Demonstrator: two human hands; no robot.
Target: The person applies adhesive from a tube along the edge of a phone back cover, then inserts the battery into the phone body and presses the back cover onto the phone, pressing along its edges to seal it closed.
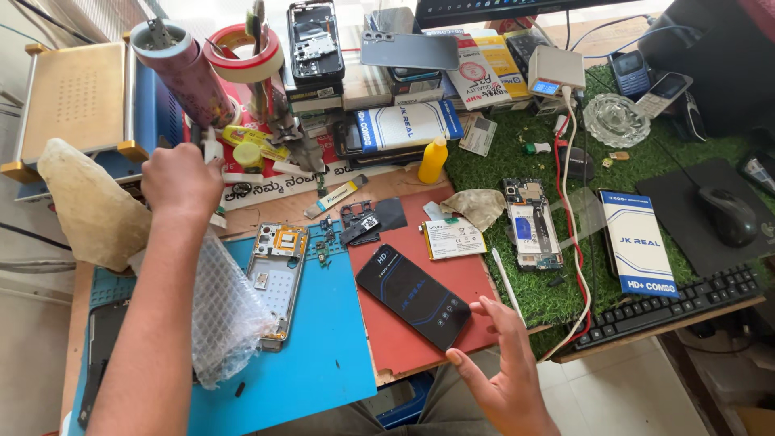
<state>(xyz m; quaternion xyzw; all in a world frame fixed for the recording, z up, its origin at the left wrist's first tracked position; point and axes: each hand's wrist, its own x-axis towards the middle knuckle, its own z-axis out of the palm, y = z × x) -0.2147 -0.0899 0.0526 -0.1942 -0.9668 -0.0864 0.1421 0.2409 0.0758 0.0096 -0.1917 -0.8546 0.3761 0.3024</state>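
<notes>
- Phone frame (276, 282), stripped and face up, lies on the blue mat (323, 363), just right of the person's left forearm and well below the left hand (182, 179).
- Left hand is reached away from the body, fingers curled shut round a small white tool (211, 149) near the tape rolls (242, 50); what the tool is I cannot make out.
- Right hand (504, 367) hovers open, fingers spread, holding nothing, just off the near edge of the red mat (420, 339).
- Dark screen (413, 296) rests on the red mat, up and left of the right hand, close to the fingertips but apart from them.
- Battery (454, 239) lies beyond the screen, further from the right hand; small black covers (371, 220) and loose bits sit between it and the frame.
- Bubble wrap (222, 311) lies bunched against the left forearm, touching the frame's left edge.
- A second opened phone (533, 224) lies on the green turf (525, 153), beyond the right hand.
- As it looks: the frame is bare, with battery, covers and screen all out and lying apart, so the taking apart seems done. Nothing is fitted back yet, so any reassembly seems still ahead.
</notes>
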